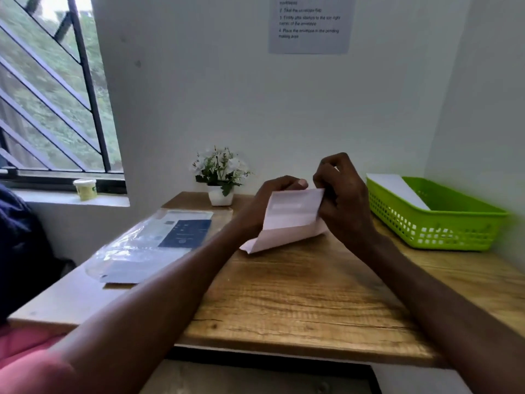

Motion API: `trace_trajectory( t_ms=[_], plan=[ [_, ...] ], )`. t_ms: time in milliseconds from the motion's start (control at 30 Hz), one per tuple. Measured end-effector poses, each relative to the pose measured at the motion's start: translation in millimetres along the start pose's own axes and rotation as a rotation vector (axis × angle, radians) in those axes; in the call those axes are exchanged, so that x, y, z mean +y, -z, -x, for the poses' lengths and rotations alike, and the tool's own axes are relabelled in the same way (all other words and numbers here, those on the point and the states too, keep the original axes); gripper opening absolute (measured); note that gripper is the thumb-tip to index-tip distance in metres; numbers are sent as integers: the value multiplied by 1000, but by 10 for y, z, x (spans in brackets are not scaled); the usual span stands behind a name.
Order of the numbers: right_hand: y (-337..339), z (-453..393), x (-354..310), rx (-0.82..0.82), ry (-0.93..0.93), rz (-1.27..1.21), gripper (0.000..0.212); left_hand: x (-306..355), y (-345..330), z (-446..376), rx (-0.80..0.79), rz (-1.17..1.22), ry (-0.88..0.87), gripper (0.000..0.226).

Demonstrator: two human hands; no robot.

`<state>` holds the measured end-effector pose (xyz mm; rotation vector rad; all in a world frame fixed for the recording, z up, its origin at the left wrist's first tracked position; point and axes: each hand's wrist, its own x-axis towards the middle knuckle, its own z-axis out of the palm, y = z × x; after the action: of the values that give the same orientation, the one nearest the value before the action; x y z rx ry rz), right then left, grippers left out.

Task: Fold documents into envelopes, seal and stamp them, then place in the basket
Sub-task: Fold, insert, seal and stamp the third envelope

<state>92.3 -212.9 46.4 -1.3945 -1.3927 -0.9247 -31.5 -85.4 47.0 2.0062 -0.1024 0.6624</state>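
A white envelope (289,220) is held up above the wooden table (284,297), its lower edge near the tabletop and its flap raised toward me. My left hand (267,200) grips the envelope's left side from behind. My right hand (341,194) pinches the flap's upper right corner with curled fingers. A green plastic basket (443,226) stands at the right of the table with a white envelope (397,189) leaning inside it. The document inside the held envelope is hidden.
A clear plastic sleeve with papers and a dark blue sheet (153,243) lies on the table's left. A small white pot of white flowers (220,177) stands by the back wall. An instruction sheet (311,24) hangs on the wall. A pale cup (85,189) sits on the window sill.
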Motion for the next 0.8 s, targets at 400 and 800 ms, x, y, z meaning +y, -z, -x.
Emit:
trace_trajectory(
  t_ms=[400,800],
  plan=[
    [-6,-131,275,138,-203,-303,23,-203,8,-454,66,276,188,24],
    [-170,-328,732,-73,-1066,-1084,74,-617,491,-656,596,321,292,13]
  ],
)
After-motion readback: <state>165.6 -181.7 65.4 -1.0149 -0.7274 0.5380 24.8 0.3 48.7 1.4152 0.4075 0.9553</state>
